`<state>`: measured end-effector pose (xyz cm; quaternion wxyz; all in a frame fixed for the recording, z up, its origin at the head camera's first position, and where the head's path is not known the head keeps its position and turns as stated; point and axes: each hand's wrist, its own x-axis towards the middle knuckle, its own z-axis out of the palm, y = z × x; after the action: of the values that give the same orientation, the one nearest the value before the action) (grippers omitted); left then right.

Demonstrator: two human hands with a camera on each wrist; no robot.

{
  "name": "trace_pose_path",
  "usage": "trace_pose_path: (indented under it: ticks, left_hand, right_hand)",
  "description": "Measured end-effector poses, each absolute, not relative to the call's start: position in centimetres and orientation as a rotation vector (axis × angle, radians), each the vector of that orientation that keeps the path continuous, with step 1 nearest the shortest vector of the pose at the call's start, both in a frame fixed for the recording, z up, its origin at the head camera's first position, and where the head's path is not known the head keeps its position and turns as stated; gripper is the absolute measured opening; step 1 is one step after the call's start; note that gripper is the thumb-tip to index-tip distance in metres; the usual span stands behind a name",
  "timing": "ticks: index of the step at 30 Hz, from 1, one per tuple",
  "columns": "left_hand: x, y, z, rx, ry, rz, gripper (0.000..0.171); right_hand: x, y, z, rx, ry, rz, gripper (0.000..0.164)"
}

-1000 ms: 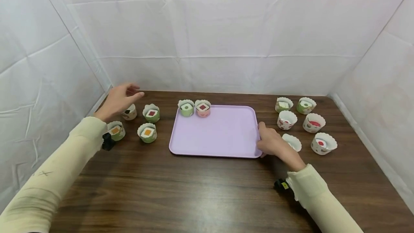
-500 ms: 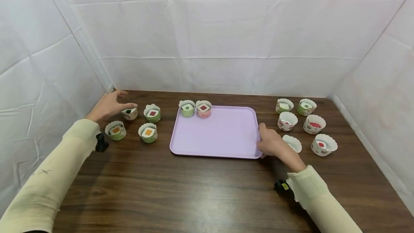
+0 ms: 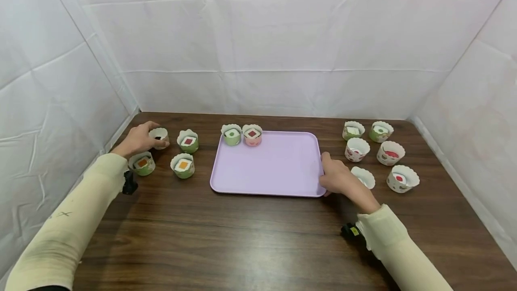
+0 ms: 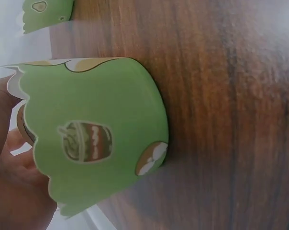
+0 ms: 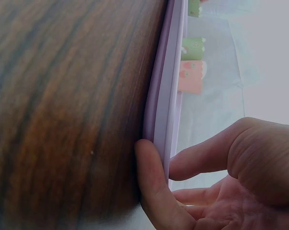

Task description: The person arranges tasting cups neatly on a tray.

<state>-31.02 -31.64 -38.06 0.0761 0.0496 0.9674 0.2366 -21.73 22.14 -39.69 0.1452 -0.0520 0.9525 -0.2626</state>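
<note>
At the far left of the table my left hand (image 3: pixel 141 139) holds a pale paper baking cup (image 3: pixel 160 133), thumb on the near side and fingers on the far side. A dark patch shows inside that cup. In the left wrist view a green paper cup (image 4: pixel 96 129) covers much of the left hand (image 4: pixel 15 191) and nearly all of the held cup. My right hand (image 3: pixel 338 176) pinches the right rim of the lilac tray (image 3: pixel 270 165) between thumb and fingers, plain in the right wrist view. A green cup (image 3: pixel 232 137) and a pink cup (image 3: pixel 252 136) stand at the tray's back left corner.
Near the left hand stand green cups with a red square (image 3: pixel 188 142), an orange square (image 3: pixel 183 166) and another orange square (image 3: pixel 142 164). Right of the tray several patterned cups (image 3: pixel 391 153) stand in a group. White cloth walls (image 3: pixel 258 53) enclose the wooden table (image 3: pixel 226 237).
My left hand has come down from above the pale cup, and its thumb and fingers have closed about it. The right hand stays on the tray's rim.
</note>
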Motion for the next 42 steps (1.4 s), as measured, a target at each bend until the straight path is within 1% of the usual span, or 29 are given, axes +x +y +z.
trace_pose_path:
  ticks: [11,18,26,33,39,42]
  left_hand:
    - [-31.1,-31.9,-38.1,0.152,2.904,0.703,0.076]
    - [-30.8,-31.8,-38.0,0.15,2.92,0.717,0.075]
    - [-30.7,-31.7,-37.4,0.132,2.944,0.78,0.078]
    - [-30.6,-31.0,-36.4,0.127,2.935,0.85,0.086]
    - [-30.5,-30.1,-35.7,0.184,2.99,0.83,0.088]
    - [-30.6,-29.5,-35.4,0.223,3.016,0.849,0.083]
  right_hand:
    - [-21.7,22.2,-39.6,-0.143,2.741,-0.756,0.054]
    - [-21.8,22.1,-39.6,-0.14,2.747,-0.752,0.052]
    - [-21.8,22.1,-39.7,-0.144,2.751,-0.74,0.055]
    - [-21.7,22.1,-39.8,-0.152,2.755,-0.738,0.056]
    - [-21.7,22.1,-39.8,-0.158,2.758,-0.741,0.056]
    - [-21.7,22.1,-39.8,-0.155,2.758,-0.746,0.057]
